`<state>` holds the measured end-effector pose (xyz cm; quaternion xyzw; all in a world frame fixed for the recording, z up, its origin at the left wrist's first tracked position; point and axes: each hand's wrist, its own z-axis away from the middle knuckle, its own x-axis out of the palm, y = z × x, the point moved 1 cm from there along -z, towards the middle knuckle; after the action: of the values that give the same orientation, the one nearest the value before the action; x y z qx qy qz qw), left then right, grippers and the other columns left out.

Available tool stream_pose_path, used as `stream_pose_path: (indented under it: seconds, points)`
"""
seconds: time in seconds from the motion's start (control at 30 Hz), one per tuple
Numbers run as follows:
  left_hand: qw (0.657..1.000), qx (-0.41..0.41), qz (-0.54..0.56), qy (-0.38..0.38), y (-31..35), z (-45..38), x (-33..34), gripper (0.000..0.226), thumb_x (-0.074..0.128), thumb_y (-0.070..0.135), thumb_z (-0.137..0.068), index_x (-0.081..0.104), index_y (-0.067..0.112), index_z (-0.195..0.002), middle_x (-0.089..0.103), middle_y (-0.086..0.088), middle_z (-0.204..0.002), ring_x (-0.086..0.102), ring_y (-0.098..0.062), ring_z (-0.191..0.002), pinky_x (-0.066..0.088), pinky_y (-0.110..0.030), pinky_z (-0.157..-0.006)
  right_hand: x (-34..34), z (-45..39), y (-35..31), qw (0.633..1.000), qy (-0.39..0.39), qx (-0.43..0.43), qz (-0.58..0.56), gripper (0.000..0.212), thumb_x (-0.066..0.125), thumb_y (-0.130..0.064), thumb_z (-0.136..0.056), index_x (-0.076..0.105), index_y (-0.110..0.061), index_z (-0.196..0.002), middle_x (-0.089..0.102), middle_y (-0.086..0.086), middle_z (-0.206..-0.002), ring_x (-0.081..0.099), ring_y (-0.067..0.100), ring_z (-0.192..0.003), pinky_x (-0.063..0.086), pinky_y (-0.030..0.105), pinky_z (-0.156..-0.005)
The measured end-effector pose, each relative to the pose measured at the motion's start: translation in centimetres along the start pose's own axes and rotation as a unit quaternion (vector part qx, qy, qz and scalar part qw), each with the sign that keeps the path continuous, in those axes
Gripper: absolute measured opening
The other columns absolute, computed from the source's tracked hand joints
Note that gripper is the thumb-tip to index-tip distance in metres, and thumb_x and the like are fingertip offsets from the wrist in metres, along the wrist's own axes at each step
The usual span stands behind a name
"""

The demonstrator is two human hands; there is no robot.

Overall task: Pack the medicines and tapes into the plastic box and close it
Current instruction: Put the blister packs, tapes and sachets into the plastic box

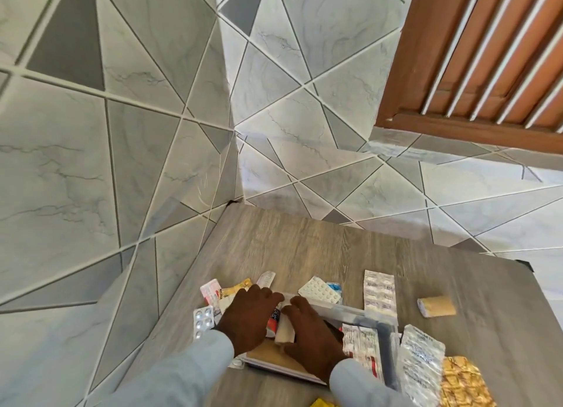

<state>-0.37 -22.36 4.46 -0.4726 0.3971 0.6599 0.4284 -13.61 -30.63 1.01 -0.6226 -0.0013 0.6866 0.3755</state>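
Observation:
A clear plastic box (365,312) lies open at the near edge of the grey wooden table (304,248). Both hands are over its left half. My left hand (248,318) grips a red and white tape pack (273,319). My right hand (312,336) holds a white bandage roll (285,332) against that pack. A red and white pill strip (362,348) rests on the box's right part. The hands hide the rest of what is in the box.
Loose on the table: a white tablet strip (319,291), a silver strip (379,294), a tan tape roll (437,306), a silver blister (203,316), a pink pack (210,294), a yellow sachet (236,289), a large silver strip (420,364), a gold foil strip (466,382). Tiled walls stand behind and to the left.

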Motion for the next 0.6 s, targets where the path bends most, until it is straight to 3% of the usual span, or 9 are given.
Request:
stream_pose_path:
  seconds: [0.23, 0.37, 0.5, 0.6]
  points:
    - [1.0, 0.023, -0.004, -0.004, -0.4, 0.0, 0.7, 0.043, 0.053, 0.009, -0.084, 0.048, 0.022, -0.125, 0.051, -0.003, -0.131, 0.046, -0.025, -0.119, 0.039, -0.038, -0.101, 0.6, -0.6, -0.3, 1.0, -0.001, -0.007, 0.016, 0.066, 0.065, -0.03, -0.085, 0.035, -0.021, -0.143, 0.018, 0.0, -0.16, 0.022, 0.02, -0.145, 0.018, 0.031, -0.117]
    - [0.999, 0.049, -0.008, 0.01, -1.1, 0.4, 1.6, 0.04, 0.051, 0.006, -0.084, 0.052, 0.019, -0.122, 0.053, -0.004, -0.127, 0.049, -0.026, -0.115, 0.041, -0.04, -0.099, 1.3, -0.6, -0.8, 1.0, 0.019, 0.021, 0.013, 0.055, 0.061, -0.029, -0.088, 0.043, -0.02, -0.138, 0.019, -0.001, -0.159, 0.029, 0.023, -0.141, 0.024, 0.032, -0.115]
    - [0.997, 0.071, -0.013, 0.015, -1.8, 1.1, 1.9, 0.036, 0.048, 0.007, -0.086, 0.053, 0.018, -0.119, 0.054, -0.006, -0.125, 0.049, -0.026, -0.114, 0.04, -0.039, -0.099, 1.8, -0.5, -1.6, 0.998, 0.036, 0.054, 0.011, 0.04, 0.059, -0.03, -0.088, 0.056, -0.015, -0.125, 0.042, 0.006, -0.141, 0.046, 0.025, -0.123, 0.038, 0.034, -0.103]
    - [0.995, 0.094, -0.035, 0.027, -2.2, 1.7, 2.0, 0.032, 0.046, 0.009, -0.087, 0.056, 0.014, -0.117, 0.056, -0.009, -0.125, 0.049, -0.029, -0.117, 0.038, -0.042, -0.099, 2.6, -0.6, -2.6, 0.996, 0.038, 0.082, 0.013, 0.035, 0.051, -0.031, -0.092, 0.059, -0.013, -0.121, 0.051, 0.009, -0.131, 0.048, 0.025, -0.119, 0.039, 0.034, -0.1]
